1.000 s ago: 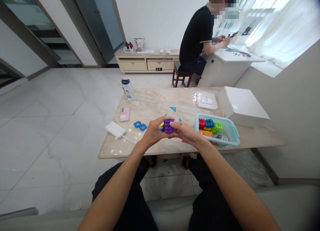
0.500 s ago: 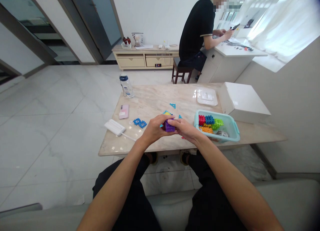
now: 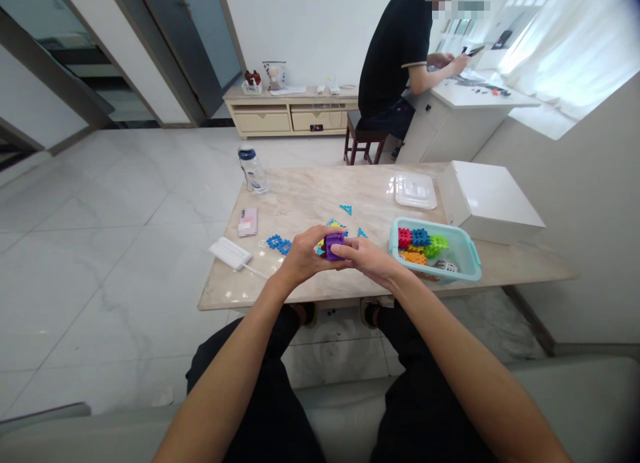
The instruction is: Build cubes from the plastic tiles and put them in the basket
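Between both hands, above the near part of the marble table [image 3: 295, 193], is a purple building-block cube [image 3: 334, 244]. My left hand [image 3: 305, 253] wraps round its left side, thumb and fingers closed on it. My right hand [image 3: 367, 257] pinches it from the right, the thumb lying on the purple face. Something dark red shows at the cube's left edge, partly hidden by my fingers. Behind the hands lie yellow and light-blue pieces, partly covered. Blue toothed pieces [image 3: 275, 241] rest left of my left hand, and a light-blue triangular piece [image 3: 346, 209] lies farther back.
A pale teal basket [image 3: 473, 266] with red, blue, green and orange block pieces stands at right. Nearby are a clear lid [image 3: 415, 191] and a white box [image 3: 493, 193]. Leftward are a water bottle [image 3: 254, 173] and a white power strip [image 3: 230, 254]. A person [image 3: 395, 56] sits beyond the table.
The purple cube has turned slightly and moved a little up and left in my hands. My right thumb lies farther across its face. The camera view has shifted slightly.
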Available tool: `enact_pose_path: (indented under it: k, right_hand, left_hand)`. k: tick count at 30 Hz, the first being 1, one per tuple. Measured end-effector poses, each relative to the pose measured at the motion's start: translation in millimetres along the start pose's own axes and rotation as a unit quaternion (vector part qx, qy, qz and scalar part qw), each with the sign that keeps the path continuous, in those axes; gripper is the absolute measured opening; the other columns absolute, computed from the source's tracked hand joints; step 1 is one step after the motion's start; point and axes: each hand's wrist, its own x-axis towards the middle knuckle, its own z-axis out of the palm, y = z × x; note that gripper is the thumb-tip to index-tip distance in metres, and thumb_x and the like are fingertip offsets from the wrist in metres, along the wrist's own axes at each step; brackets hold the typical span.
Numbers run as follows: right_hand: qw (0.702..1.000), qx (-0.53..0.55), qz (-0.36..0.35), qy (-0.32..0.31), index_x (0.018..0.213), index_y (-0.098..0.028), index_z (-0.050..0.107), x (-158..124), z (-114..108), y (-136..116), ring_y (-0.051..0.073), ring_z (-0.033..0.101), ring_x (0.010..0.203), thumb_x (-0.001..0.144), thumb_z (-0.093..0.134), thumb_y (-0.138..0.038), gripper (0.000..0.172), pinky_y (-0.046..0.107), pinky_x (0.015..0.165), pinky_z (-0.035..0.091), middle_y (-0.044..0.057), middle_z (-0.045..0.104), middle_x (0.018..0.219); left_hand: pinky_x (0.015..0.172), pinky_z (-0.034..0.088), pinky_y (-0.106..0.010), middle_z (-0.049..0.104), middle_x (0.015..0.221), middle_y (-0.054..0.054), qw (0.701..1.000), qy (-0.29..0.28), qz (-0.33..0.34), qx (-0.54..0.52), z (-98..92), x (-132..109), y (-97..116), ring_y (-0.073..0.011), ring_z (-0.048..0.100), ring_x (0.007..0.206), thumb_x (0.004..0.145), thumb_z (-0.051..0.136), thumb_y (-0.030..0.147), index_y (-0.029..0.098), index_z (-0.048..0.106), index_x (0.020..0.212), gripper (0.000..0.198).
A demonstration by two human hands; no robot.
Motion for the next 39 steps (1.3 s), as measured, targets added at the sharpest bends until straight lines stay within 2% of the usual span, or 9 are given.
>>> enact_pose_path:
  k: [4, 14, 21, 26, 28, 31, 34, 37, 39]
  right_hand:
    - [1.0, -0.007, -0.008, -0.011, 0.099, -0.016, 0.081, -2, 1, -3, 0.018, 0.066, 0.086, 0.081, 0.09, -0.058, 0.046, 0.029, 0.08, 0.051, 0.006, 0.076, 0.092]
    - [1.0, 0.002, -0.014, -0.01, 0.101, -0.018, 0.083, 0, -5, 3, 0.022, 0.072, 0.101, 0.082, 0.09, -0.06, 0.047, 0.029, 0.084, 0.055, 0.009, 0.08, 0.105]
    - [1.0, -0.001, 0.016, -0.015, 0.102, -0.016, 0.081, 2, -7, 5, 0.019, 0.069, 0.091, 0.076, 0.093, -0.062, 0.054, 0.029, 0.08, 0.056, 0.008, 0.077, 0.101]
    - [0.999, -0.046, -0.009, 0.016, 0.097, -0.014, 0.081, 1, -6, 4, 0.017, 0.066, 0.082, 0.073, 0.095, -0.056, 0.05, 0.026, 0.073, 0.051, 0.005, 0.076, 0.091]
    - [0.997, -0.07, -0.02, 0.031, 0.095, -0.014, 0.081, 0, -5, 0, 0.017, 0.066, 0.08, 0.075, 0.093, -0.055, 0.047, 0.026, 0.072, 0.05, 0.005, 0.076, 0.089]
    - [0.99, -0.116, -0.051, 0.053, 0.097, -0.014, 0.081, -3, -4, -6, 0.018, 0.068, 0.081, 0.078, 0.09, -0.055, 0.046, 0.028, 0.076, 0.052, 0.006, 0.077, 0.091]
    - [0.961, -0.217, -0.121, 0.12, 0.106, -0.016, 0.081, -2, -7, -7, 0.02, 0.069, 0.083, 0.079, 0.089, -0.056, 0.049, 0.032, 0.08, 0.054, 0.006, 0.079, 0.096]
    - [0.886, -0.355, -0.209, 0.212, 0.117, -0.018, 0.081, 0, -14, -2, 0.025, 0.072, 0.091, 0.075, 0.094, -0.055, 0.058, 0.037, 0.087, 0.056, 0.009, 0.08, 0.104]
    - [0.85, -0.401, -0.264, 0.216, 0.122, -0.02, 0.079, 2, -17, 2, 0.027, 0.073, 0.098, 0.073, 0.096, -0.053, 0.061, 0.039, 0.092, 0.057, 0.01, 0.08, 0.11]
  left_hand:
    - [0.099, 0.064, -0.035, 0.082, 0.125, -0.009, 1.0, -0.009, -0.02, -0.01, 0.3, -2, 3, -0.025, 0.08, 0.111, 0.078, 0.098, 0.045, 0.023, 0.072, 0.133, 0.065]
    - [0.106, 0.062, -0.038, 0.08, 0.129, -0.01, 0.998, 0.003, 0.024, -0.053, 10.6, 1, 5, -0.0251, 0.077, 0.119, 0.08, 0.097, 0.041, 0.024, 0.071, 0.132, 0.06]
    - [0.11, 0.061, -0.042, 0.08, 0.13, -0.012, 0.999, 0.004, 0.042, -0.022, 11.1, -2, 1, -0.0273, 0.076, 0.123, 0.083, 0.094, 0.041, 0.024, 0.071, 0.135, 0.059]
    - [0.11, 0.061, -0.044, 0.08, 0.13, -0.011, 0.997, 0.013, 0.068, -0.027, 13.2, 0, 1, -0.0277, 0.076, 0.122, 0.086, 0.092, 0.039, 0.027, 0.07, 0.138, 0.058]
    - [0.115, 0.057, -0.048, 0.077, 0.136, -0.012, 0.998, -0.003, 0.059, -0.026, 10.9, 1, 1, -0.03, 0.073, 0.128, 0.083, 0.094, 0.042, 0.03, 0.065, 0.148, 0.071]
    - [0.125, 0.047, -0.058, 0.061, 0.16, -0.017, 0.998, -0.046, 0.017, -0.043, 4.1, 2, -3, -0.0384, 0.059, 0.148, 0.066, 0.103, 0.052, 0.035, 0.042, 0.168, 0.119]
    - [0.127, 0.044, -0.062, 0.042, 0.174, -0.02, 0.991, -0.053, -0.066, -0.104, 0.9, 0, -9, -0.0436, 0.044, 0.159, 0.056, 0.106, 0.056, 0.035, 0.033, 0.172, 0.139]
    - [0.119, 0.052, -0.058, 0.051, 0.167, -0.021, 0.965, -0.022, -0.17, -0.2, 4.2, -1, -12, -0.0409, 0.051, 0.154, 0.075, 0.098, 0.055, 0.03, 0.045, 0.166, 0.108]
    - [0.118, 0.053, -0.054, 0.058, 0.161, -0.02, 0.949, -0.021, -0.191, -0.249, 6.1, 0, -9, -0.0387, 0.056, 0.15, 0.08, 0.095, 0.05, 0.028, 0.056, 0.158, 0.09]
